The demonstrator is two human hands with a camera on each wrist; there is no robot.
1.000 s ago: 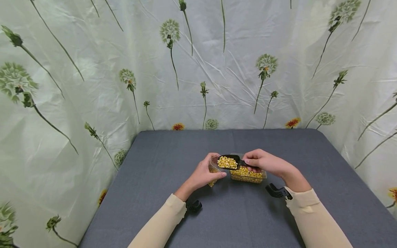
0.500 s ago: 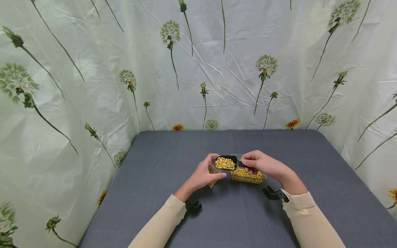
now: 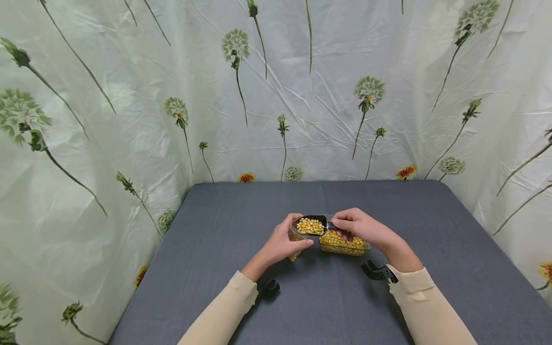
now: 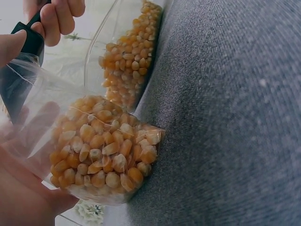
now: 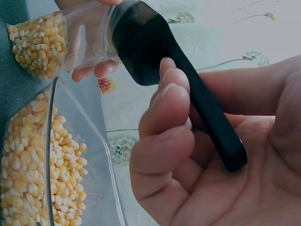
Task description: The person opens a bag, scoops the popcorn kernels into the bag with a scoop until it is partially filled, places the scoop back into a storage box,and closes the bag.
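Observation:
My left hand (image 3: 280, 243) grips a clear plastic bag (image 4: 101, 146) near its top, thumb and fingers curled round it. Corn kernels fill the bag's lower part, which stands on the tabletop. In my right hand (image 3: 364, 231) is the handle of a black scoop (image 5: 141, 40), held between thumb and curled fingers. Corn kernels (image 3: 310, 226) heap in the scoop, whose front end lies over the bag's mouth in the head view. Right of the bag sits a clear plastic container (image 3: 343, 249) with more kernels, partly beneath my right hand.
A grey cloth covers the table (image 3: 241, 215). Behind and beside it hangs a pale curtain (image 3: 207, 86) printed with dandelions. Black wrist-worn mounts (image 3: 375, 271) jut from both sleeves over the tabletop.
My right hand has moved slightly left with the loaded scoop, bringing it farther over the bag's mouth. The left hand, bag and container stay nearly where they were.

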